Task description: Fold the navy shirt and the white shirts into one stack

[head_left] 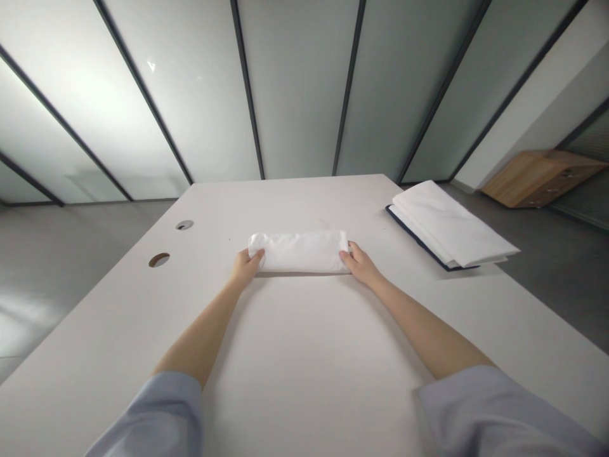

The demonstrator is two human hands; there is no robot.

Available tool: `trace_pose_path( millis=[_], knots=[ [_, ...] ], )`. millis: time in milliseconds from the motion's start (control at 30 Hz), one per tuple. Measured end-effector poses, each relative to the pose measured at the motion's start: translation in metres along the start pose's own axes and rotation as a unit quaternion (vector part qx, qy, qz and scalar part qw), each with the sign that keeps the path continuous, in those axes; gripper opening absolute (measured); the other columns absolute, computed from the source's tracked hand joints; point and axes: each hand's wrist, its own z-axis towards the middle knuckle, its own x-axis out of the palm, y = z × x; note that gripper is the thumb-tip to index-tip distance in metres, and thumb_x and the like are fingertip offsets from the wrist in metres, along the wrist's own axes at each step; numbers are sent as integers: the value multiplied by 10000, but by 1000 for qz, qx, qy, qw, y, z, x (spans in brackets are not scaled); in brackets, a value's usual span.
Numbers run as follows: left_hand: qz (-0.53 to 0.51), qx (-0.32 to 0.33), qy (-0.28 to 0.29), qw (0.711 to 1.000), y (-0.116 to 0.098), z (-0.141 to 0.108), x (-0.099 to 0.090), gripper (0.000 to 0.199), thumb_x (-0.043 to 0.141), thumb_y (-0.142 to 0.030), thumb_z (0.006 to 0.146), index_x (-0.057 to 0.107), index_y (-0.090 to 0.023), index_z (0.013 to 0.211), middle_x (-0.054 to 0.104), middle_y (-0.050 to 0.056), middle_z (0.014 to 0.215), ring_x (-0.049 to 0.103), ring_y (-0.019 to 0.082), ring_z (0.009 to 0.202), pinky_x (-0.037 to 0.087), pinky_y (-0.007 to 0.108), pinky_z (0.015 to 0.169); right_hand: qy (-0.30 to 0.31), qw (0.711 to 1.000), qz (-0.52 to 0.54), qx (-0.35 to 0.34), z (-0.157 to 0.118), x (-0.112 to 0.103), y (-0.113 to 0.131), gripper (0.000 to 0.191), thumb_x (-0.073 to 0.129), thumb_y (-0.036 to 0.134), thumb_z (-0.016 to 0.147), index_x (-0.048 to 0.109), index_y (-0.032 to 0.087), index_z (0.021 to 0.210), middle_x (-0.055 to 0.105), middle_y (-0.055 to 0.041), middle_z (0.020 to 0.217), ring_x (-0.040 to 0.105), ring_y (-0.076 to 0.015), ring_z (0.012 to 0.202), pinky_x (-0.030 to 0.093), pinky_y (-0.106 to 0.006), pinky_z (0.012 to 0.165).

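A white cloth bundle, long and folded, lies crosswise at the middle of the white table. My left hand grips its left end, with the thumb on top and the other fingers mostly hidden beneath or behind. At the right end, my right hand holds the bundle the same way, thumb on the front face. A stack of folded white cloth rests to the right, on top of something flat and dark blue.
Two round holes pierce the tabletop at the left. Frosted glass panels with dark frames stand beyond the far edge. A wooden cabinet is on the floor at the far right.
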Motion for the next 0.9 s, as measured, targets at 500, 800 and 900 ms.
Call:
trace_pose_path(
  millis=[500,800,900],
  knots=[
    [172,144,-111,968,-20,-15,-3,544,426,-232,866,434,-145,1403,531,169,1335,534,273,1193,413,436,1031,-59,964,-224,-130,-5,1,3,365,490,257,860,648,190,1182,509,-152,1356,468,-317,1213,380,-459,1018],
    [324,237,74,913,-67,-29,26,515,398,-413,946,460,-219,1420,371,107,1540,280,305,1432,217,498,1155,-11,947,-267,-177,3,7,49,424,408,309,946,558,200,1327,457,-114,1469,327,-314,1379,273,-472,1106],
    [335,208,102,913,-73,-23,45,531,390,-457,944,482,-216,1408,386,118,1531,295,323,1425,239,512,1142,46,941,-287,-172,15,27,68,451,386,342,966,525,203,1371,415,-114,1508,304,-310,1404,251,-457,1120]
  ],
)
